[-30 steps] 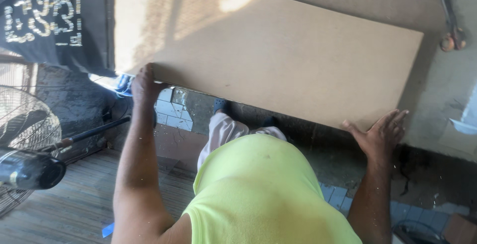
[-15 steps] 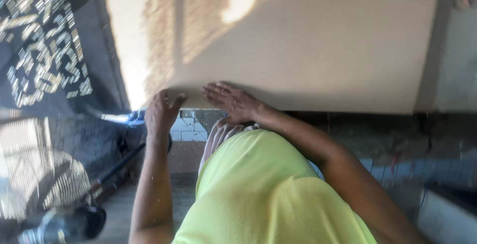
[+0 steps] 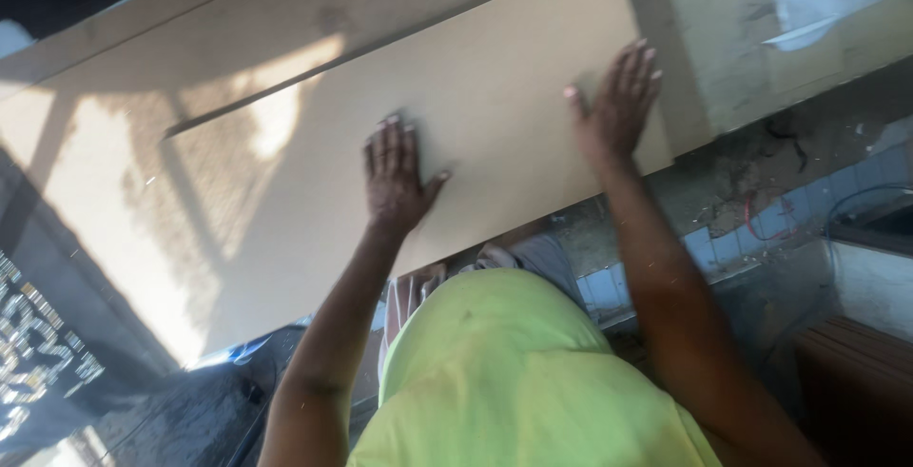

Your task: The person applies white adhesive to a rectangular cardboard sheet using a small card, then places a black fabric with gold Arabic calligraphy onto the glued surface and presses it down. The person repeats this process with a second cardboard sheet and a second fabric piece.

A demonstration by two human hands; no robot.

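A large tan fibreboard panel (image 3: pixel 495 77) lies flat on top of a bigger board (image 3: pixel 143 106) of the same colour. My left hand (image 3: pixel 395 177) rests palm down on the panel near its middle, fingers spread. Pressed flat near the panel's right edge is my right hand (image 3: pixel 618 101), fingers apart too. Neither hand grips anything. Below the board I see my yellow-green shirt (image 3: pixel 514 381).
A dark printed banner (image 3: pixel 48 353) hangs at the lower left. Tiled floor with debris and a red wire loop (image 3: pixel 761 220) lies to the right. A glossy work surface (image 3: pixel 789 29) continues beyond the panel at the upper right.
Both hands have left the panel's near edge and now lie flat on its top. The right hand has swung out to the right. The view has tilted and closed in.
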